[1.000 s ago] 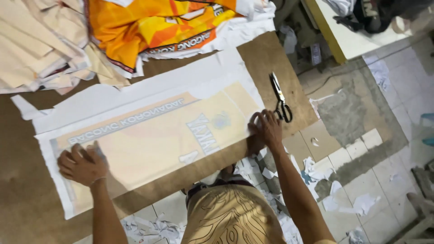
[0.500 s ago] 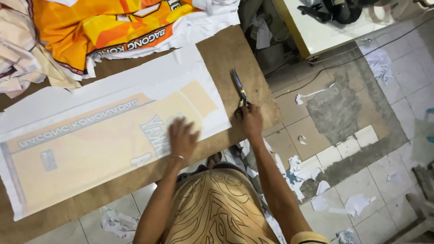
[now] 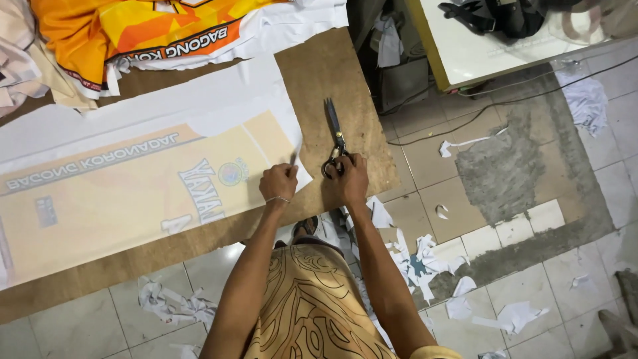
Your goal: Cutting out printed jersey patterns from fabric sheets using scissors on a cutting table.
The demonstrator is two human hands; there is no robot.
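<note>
Right hand: closed around the handles of a pair of scissors; the finger loops are mostly covered by the fingers, so the exact grip is hard to make out.
Scissors: laid flat on the brown board, blades shut and pointed away from the person, just beside the right edge of the printed sheet.
Left hand: fingers curled shut, pinching the lifted near-right corner of the printed sheet; the fingertips are hidden under the knuckles.
Printed sheet: a long pale-orange panel with white margins, spread across the board; its left end is cut off by the frame edge, and the lettering is seen mirrored.
Orange fabric: heaped at the far side of the board, its top cut off by the frame.
Pale cloth: only partly seen at the upper left.
Paper scraps: scattered on the tiled floor near the person's legs.
White table: seen only by a corner, with a dark object on it that cannot be identified.
</note>
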